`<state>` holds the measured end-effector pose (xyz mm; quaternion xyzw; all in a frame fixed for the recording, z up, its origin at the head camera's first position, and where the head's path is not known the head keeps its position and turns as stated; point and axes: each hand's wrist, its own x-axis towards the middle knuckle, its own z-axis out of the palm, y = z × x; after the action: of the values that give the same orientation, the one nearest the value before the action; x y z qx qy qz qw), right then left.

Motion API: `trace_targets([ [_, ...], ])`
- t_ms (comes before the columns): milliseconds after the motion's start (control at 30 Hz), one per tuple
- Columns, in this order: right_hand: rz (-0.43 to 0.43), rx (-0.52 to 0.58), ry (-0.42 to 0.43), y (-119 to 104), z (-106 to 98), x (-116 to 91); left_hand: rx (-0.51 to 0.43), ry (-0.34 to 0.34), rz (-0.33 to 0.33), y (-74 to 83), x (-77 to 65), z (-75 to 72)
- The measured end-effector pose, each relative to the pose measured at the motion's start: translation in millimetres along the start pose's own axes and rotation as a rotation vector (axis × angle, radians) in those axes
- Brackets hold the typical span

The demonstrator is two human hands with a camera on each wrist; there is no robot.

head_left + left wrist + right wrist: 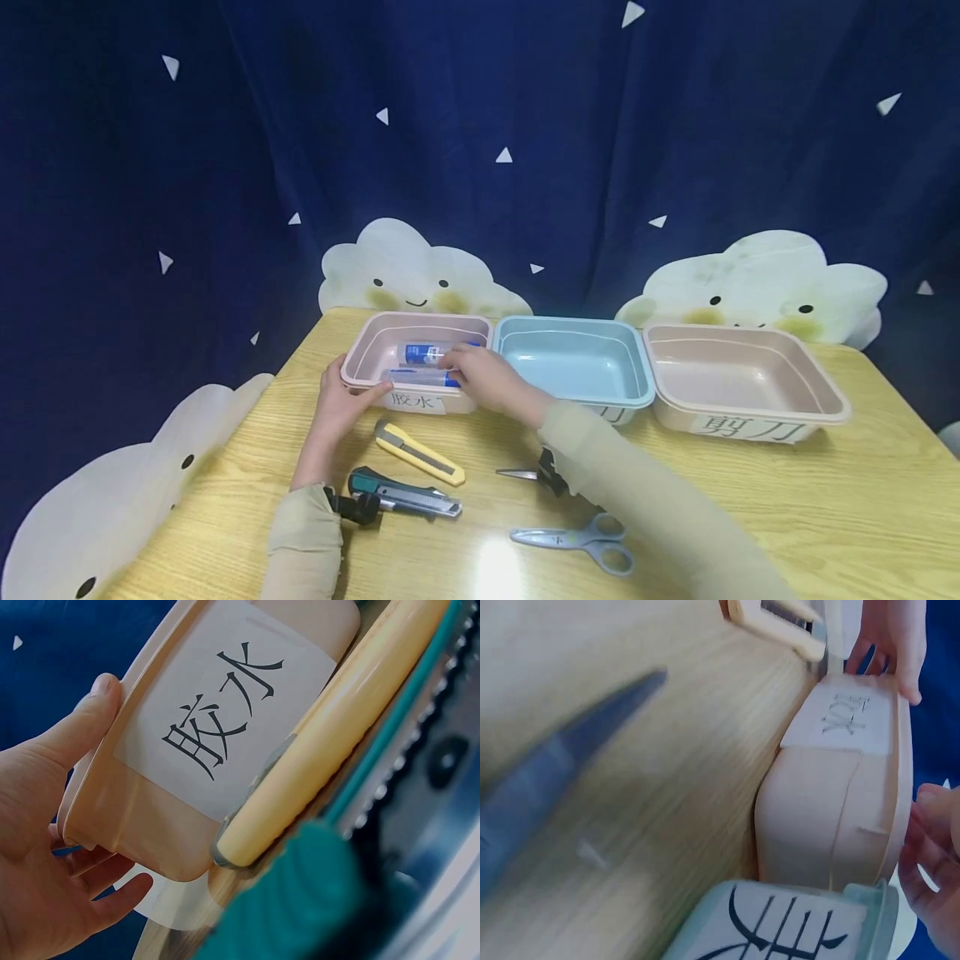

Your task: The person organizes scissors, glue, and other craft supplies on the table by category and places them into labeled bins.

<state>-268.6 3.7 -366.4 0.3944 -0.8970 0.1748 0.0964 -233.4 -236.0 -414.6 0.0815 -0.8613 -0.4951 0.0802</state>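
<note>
Inside the left pink bin lie two clear glue bottles with blue labels or caps; the rear glue bottle is partly behind my right hand. My right hand reaches over the bin's right side, fingers curled at the blue cap of the front glue bottle. From the right wrist, the rim hides those fingertips. At the bin's front left corner, my left hand grips the wall, thumb on the rim and fingers along the outside. A paper label with black characters covers the bin's front.
A blue bin and another pink bin stand to the right in the row. In front lie a yellow utility knife, a green-and-grey utility knife, blue scissors and a pointed blade partly under my right wrist.
</note>
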Motion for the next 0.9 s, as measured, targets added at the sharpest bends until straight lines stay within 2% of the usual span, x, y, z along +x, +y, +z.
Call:
trace_targets([
  [200,-0.038,0.005,0.066,-14,-7,-18,0.003,-0.004,-0.009,0.9,-0.2,-0.1],
  [367,-0.08,0.016,0.047,-28,-6,-29,0.006,-0.001,-0.003,1.8,-1.5,-0.8],
  [500,-0.092,-0.005,-0.033,-37,2,-38,-0.002,-0.005,-0.004,1.4,-1.9,-1.4],
  [633,-0.067,-0.005,-0.153,-41,15,-42,0.001,-0.007,-0.007,1.5,-1.9,-1.5],
  [767,0.0,0.079,-0.265,-41,25,-42,0.005,-0.01,-0.008,2.0,-1.4,-0.4],
  [900,0.058,0.153,-0.326,-41,36,-40,0.001,-0.009,-0.011,1.3,-1.4,-0.7],
])
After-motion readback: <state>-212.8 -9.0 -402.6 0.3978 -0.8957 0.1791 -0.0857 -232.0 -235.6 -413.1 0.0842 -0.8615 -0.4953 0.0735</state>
